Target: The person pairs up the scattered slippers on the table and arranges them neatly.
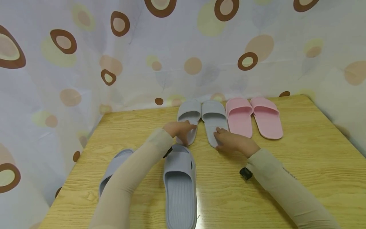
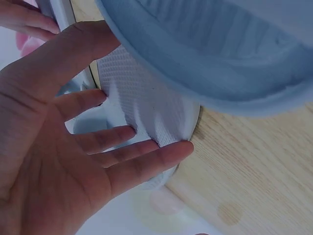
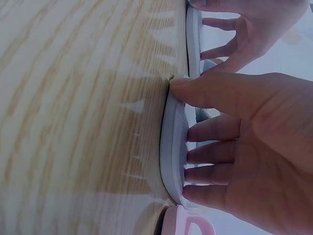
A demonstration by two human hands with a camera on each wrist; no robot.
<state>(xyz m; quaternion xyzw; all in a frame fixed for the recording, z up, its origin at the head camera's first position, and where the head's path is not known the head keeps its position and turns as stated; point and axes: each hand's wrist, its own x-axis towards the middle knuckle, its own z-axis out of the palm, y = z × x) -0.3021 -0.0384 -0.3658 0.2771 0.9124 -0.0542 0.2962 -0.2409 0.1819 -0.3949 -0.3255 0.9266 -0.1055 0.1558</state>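
Observation:
Two light grey slippers stand side by side at the back of the table. My left hand (image 1: 180, 129) lies over the heel part of the left grey slipper (image 1: 190, 107), and the left wrist view shows its spread fingertips against the textured footbed (image 2: 146, 93). On the right grey slipper (image 1: 212, 107) rests my right hand (image 1: 235, 142). In the right wrist view its thumb touches the heel edge (image 3: 171, 152) while its straight fingers lie along the footbed. Just in front of my left hand is a larger blue-grey slipper (image 1: 179, 197).
A pair of pink slippers, the left one (image 1: 240, 122) and the right one (image 1: 268, 124), stands right of the grey pair. Another blue-grey slipper (image 1: 115, 167) is partly hidden behind my left forearm. A patterned curtain (image 1: 183, 47) hangs along the wooden table's (image 1: 308, 152) back edge.

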